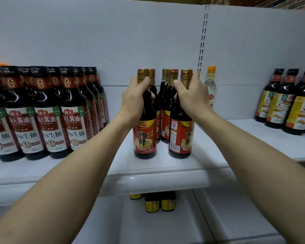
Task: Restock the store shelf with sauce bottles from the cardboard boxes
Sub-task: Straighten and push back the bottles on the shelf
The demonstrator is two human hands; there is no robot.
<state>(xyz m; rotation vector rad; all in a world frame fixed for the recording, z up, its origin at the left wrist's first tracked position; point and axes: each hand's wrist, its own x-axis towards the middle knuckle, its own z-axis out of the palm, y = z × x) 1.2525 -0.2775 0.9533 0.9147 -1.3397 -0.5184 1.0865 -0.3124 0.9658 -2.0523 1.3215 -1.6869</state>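
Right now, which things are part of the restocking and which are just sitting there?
In the job: left hand on left bottle, right hand on right bottle, shelf.
Just there: white-label bottles, yellow-label bottles, clear bottle, lower bottles.

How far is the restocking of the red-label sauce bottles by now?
Done: more red-label bottles already stand in rows behind. In hand: the left hand grips the front left bottle, the right hand the front right bottle, both by the neck. Left: bare shelf beside them to fill.
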